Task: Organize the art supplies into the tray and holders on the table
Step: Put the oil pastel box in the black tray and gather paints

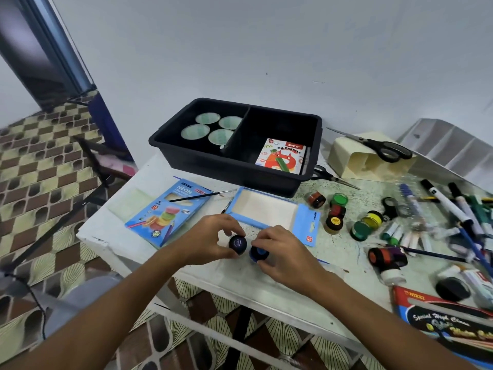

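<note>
I log left hand (213, 237) gripping black lid (237, 244), right hand (280, 251) gripping blue jar (258, 254); nearby box (170, 209) reads "Ninso NEON".

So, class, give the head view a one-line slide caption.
Left hand holds a lid, right hand a blue paint pot, before the black tray.

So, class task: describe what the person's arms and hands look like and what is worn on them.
Both forearms are bare, with no sleeves in view. The left hand and right hand wear no gloves, and no rings, watch or bracelets are visible.
</note>
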The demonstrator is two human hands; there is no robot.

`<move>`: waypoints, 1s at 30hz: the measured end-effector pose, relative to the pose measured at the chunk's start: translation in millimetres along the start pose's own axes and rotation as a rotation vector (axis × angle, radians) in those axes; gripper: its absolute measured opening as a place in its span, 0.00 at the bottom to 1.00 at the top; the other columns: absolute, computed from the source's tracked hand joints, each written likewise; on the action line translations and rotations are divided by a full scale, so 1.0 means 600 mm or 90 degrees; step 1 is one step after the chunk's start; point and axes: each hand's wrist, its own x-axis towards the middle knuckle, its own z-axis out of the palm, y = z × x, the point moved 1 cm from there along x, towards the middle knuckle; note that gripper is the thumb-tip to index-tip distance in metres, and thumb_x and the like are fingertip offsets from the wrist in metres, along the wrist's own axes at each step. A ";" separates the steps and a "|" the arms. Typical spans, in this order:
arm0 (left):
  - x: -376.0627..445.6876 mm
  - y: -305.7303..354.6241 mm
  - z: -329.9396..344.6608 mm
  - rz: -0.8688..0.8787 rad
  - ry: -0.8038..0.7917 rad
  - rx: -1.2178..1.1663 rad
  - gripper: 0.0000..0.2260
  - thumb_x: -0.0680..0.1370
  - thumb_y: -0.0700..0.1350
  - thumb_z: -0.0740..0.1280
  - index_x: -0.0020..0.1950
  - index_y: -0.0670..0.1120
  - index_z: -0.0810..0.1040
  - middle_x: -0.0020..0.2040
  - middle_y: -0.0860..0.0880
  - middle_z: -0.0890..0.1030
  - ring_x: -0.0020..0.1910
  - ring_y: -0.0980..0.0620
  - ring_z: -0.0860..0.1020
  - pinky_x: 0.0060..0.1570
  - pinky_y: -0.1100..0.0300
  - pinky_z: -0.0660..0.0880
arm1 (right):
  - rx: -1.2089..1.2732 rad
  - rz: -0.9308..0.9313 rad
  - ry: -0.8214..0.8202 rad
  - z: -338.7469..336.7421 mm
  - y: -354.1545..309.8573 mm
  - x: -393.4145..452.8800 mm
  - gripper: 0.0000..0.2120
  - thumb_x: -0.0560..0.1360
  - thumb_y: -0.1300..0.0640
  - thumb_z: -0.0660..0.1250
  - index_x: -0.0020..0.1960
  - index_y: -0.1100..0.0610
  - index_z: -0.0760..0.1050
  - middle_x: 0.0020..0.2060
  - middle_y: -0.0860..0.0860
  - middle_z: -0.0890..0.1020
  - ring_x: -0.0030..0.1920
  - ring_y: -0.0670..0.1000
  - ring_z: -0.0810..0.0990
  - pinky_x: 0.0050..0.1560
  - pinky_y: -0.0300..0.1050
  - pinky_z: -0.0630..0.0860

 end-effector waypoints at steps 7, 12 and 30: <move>0.000 -0.007 0.008 0.036 0.001 0.081 0.17 0.73 0.44 0.74 0.62 0.49 0.81 0.56 0.54 0.78 0.45 0.66 0.72 0.40 0.76 0.70 | -0.032 -0.028 0.026 0.011 -0.007 0.000 0.15 0.68 0.64 0.73 0.54 0.61 0.82 0.49 0.54 0.81 0.49 0.57 0.80 0.46 0.52 0.80; 0.003 -0.012 0.011 0.059 -0.008 0.120 0.17 0.74 0.44 0.73 0.63 0.49 0.80 0.56 0.54 0.75 0.46 0.68 0.70 0.41 0.77 0.69 | -0.042 -0.052 0.021 0.013 -0.004 0.005 0.14 0.66 0.64 0.74 0.52 0.61 0.82 0.49 0.53 0.83 0.49 0.57 0.81 0.48 0.52 0.81; -0.021 0.003 0.020 0.217 0.084 0.301 0.17 0.73 0.43 0.74 0.62 0.43 0.81 0.55 0.46 0.80 0.54 0.47 0.77 0.49 0.55 0.78 | -0.078 -0.087 0.041 0.019 0.006 0.004 0.09 0.67 0.63 0.75 0.47 0.60 0.82 0.46 0.54 0.82 0.46 0.55 0.80 0.42 0.48 0.80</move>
